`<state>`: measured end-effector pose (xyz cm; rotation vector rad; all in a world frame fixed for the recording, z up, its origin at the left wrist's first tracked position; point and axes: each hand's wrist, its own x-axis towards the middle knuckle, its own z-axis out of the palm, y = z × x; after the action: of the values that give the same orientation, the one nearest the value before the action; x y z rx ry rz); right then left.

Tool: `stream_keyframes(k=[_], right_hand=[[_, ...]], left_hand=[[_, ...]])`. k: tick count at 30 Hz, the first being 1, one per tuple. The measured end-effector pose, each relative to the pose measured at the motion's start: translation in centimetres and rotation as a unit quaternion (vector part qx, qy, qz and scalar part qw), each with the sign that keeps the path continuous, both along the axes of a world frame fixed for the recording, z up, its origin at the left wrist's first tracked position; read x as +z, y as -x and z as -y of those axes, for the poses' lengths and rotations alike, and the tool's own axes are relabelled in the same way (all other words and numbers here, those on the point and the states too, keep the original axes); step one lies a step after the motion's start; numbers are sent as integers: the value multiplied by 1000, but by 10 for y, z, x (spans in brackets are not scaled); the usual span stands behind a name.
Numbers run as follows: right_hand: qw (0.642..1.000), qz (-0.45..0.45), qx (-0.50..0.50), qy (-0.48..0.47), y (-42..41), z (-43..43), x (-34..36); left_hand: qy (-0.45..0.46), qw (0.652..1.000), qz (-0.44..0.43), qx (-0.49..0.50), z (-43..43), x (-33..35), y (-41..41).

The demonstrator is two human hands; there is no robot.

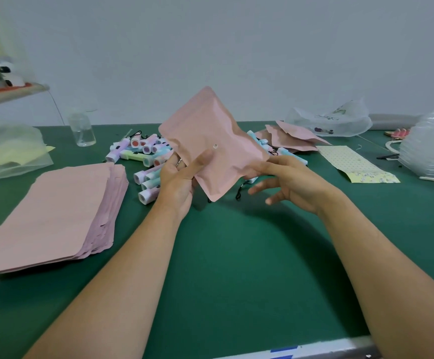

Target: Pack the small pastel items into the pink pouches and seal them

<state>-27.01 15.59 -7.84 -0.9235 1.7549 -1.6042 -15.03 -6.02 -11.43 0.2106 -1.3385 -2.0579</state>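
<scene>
A pink pouch [210, 136] is held up tilted above the green table [236, 255], bulging slightly. My left hand [178, 178] grips its lower left edge, thumb on the front. My right hand [286, 181] pinches its right edge with thumb and forefinger while the other fingers spread loose. Behind the pouch lies a heap of small pastel items [143, 149] with black cords. A tall stack of flat pink pouches [55, 211] lies at the left. Filled pink pouches [293, 137] lie at the back right.
A clear bottle [82, 129] stands at the back left beside a plastic bag [8, 151]. A dotted yellow pouch [353, 161], a crumpled clear bag [332, 120] and a stack of clear plastic [431, 143] sit at the right.
</scene>
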Motion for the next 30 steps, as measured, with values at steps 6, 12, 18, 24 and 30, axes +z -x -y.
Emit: stream_keyframes(k=[6,12,18,24,30], right_hand=[[999,13,-28,16,-4,18,-18],[974,73,-169,131,19,23,-12],[929,130,-291,191,81,10,12],[914,160,-330,175,138,22,24],[908,179,-332,180,176,28,29]], left_hand=[[28,999,20,-22,-2,2,2],[99,984,94,-112,-8,1,0],[114,979,122,-116,-12,4,2],[102,980,121,-120,-12,4,2],[93,980,121,-127,-9,4,3]])
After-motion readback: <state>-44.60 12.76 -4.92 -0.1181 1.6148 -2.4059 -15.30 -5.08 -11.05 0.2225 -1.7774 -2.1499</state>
